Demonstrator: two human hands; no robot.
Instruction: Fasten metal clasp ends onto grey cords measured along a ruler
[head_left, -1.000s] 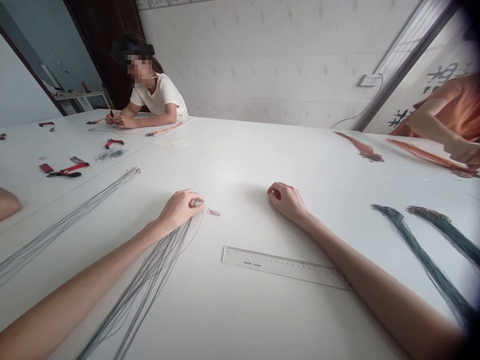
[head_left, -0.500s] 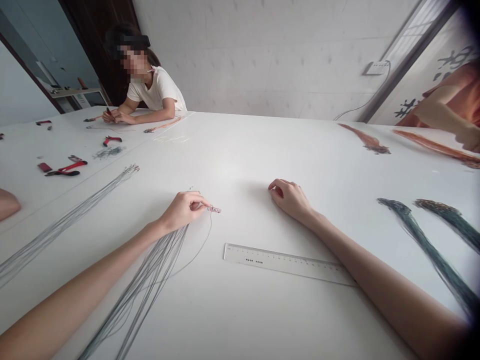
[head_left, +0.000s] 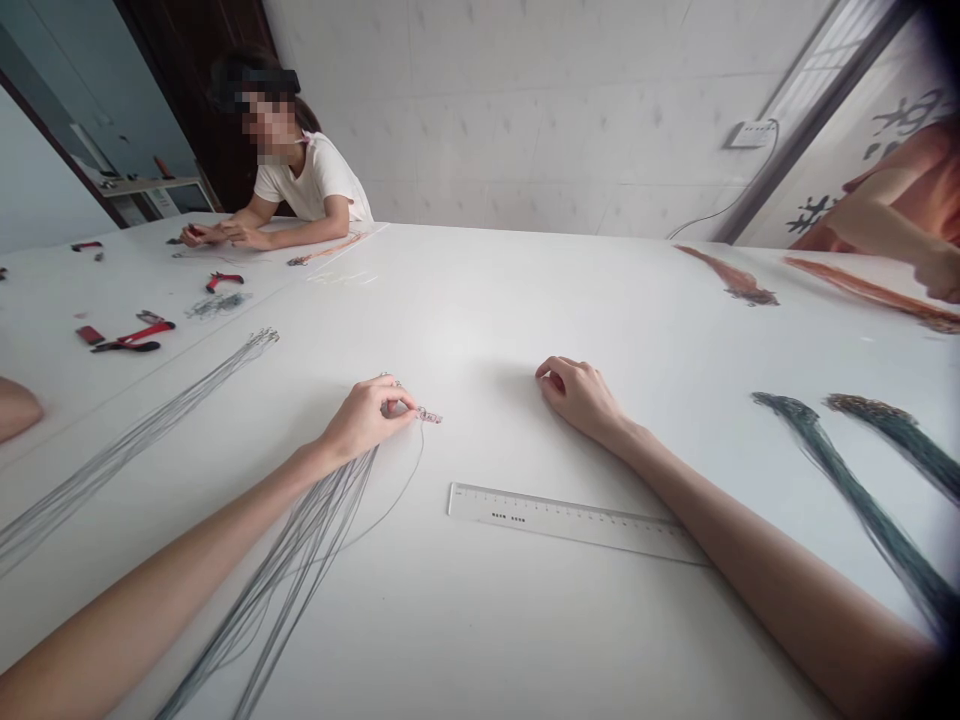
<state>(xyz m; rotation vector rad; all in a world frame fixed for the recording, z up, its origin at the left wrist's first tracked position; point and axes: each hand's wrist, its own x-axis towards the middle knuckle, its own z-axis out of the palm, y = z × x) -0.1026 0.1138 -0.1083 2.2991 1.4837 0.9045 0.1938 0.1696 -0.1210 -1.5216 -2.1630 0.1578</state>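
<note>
While the left hand [head_left: 367,415] pinches the end of one grey wire [head_left: 409,485] on the counter [head_left: 480,300], the bundle [head_left: 315,530] beneath lies unworked; the right hand [head_left: 579,395] rests curled shut nearby.

Views: one. Head-worn camera, sited at the near edge of the white table [head_left: 480,300], facing forward and down across it toward the far wall [head_left: 525,110]. Close range: left hand [head_left: 364,415] and right hand [head_left: 581,395] mid-frame, forearms entering from the bottom corners. Wide lens.
</note>
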